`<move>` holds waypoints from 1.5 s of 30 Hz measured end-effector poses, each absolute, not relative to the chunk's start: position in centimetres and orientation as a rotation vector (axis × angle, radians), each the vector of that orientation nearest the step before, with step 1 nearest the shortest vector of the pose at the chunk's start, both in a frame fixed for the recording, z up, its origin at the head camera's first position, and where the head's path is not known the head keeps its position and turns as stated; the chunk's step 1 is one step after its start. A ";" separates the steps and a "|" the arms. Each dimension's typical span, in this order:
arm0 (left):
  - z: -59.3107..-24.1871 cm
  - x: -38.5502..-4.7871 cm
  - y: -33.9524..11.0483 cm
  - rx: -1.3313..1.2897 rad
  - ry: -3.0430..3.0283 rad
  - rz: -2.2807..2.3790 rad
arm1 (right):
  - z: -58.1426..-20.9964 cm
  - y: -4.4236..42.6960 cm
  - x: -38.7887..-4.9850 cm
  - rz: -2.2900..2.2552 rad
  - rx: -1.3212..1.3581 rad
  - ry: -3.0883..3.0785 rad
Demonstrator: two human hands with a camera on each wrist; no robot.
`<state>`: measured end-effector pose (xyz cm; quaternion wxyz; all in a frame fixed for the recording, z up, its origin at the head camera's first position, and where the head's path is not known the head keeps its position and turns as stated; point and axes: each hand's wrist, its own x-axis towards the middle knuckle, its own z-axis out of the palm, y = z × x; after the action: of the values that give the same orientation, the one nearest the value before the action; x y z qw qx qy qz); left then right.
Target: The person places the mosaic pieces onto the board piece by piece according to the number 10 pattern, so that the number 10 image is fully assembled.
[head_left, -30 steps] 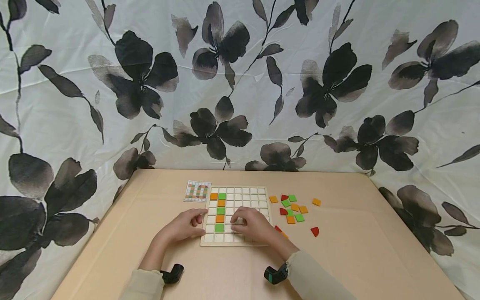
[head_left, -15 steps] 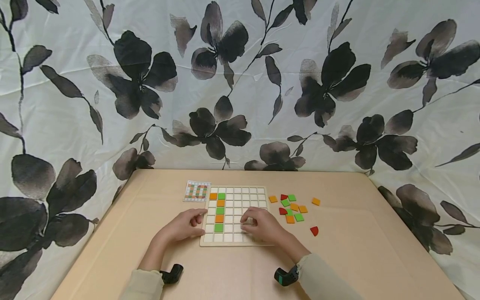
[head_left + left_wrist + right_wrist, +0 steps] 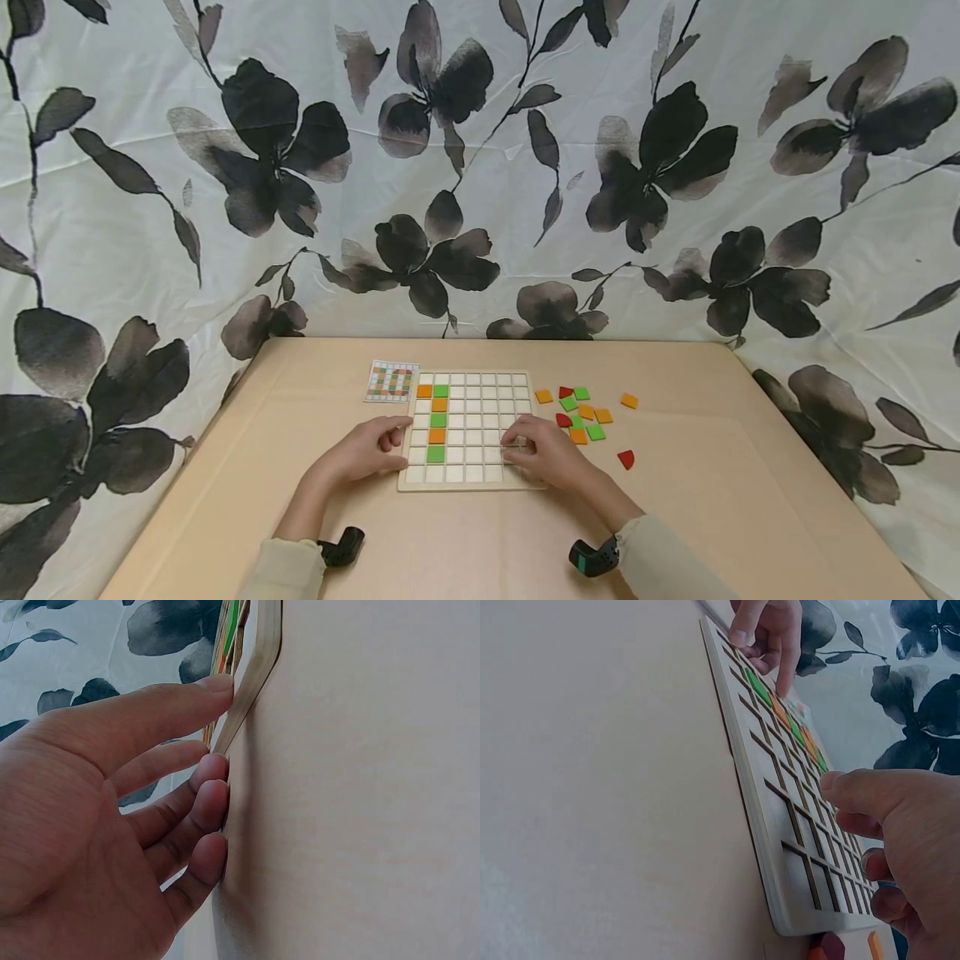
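Observation:
A pale grid board (image 3: 467, 475) lies on the table; orange tiles (image 3: 437, 436) and green tiles (image 3: 436, 454) fill some cells at its left. My left hand (image 3: 363, 450) touches the board's left edge with thumb and index finger, its other fingers loosely bent, as the left wrist view shows. Over the board's right part hovers my right hand (image 3: 551, 454), fingers loosely bent and nothing visible between them. The right wrist view shows its thumb (image 3: 855, 787) above the grid. This hand hides some right-hand cells in the head view.
Loose orange, green and red tiles (image 3: 596, 432) lie right of the board, with one red piece (image 3: 626, 459) apart. A small pattern card (image 3: 392, 381) sits by the board's upper left corner. A flowered cloth (image 3: 555, 167) hangs behind the table (image 3: 720, 467).
My right hand has moved right across the board, towards the loose tiles, and now covers the pieces near the board's right edge. My left hand stays at the left edge.

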<state>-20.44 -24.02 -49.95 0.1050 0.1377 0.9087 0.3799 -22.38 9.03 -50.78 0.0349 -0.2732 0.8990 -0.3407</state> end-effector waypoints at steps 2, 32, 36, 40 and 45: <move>-50.0 -20.4 -24.1 0.402 2.678 1.120 | -50.9 9.3 -22.4 -1.055 -0.841 2.763; -50.0 -20.4 -24.1 0.402 2.676 1.126 | -52.2 15.8 -20.7 -1.009 -0.688 2.867; -49.9 -20.4 -24.0 0.411 2.676 1.133 | -52.3 16.5 -20.6 -0.988 -0.693 2.854; -49.9 -20.3 -24.0 0.411 2.673 1.135 | -52.2 17.2 -20.5 -0.972 -0.744 2.813; -49.9 -20.3 -24.0 0.407 2.669 1.145 | -51.9 17.8 -20.5 -0.950 -0.810 2.719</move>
<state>-20.29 -24.03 -49.85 0.1044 0.1379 0.9052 0.3882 -20.52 17.78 -51.89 0.0747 -0.2701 0.9062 -0.3166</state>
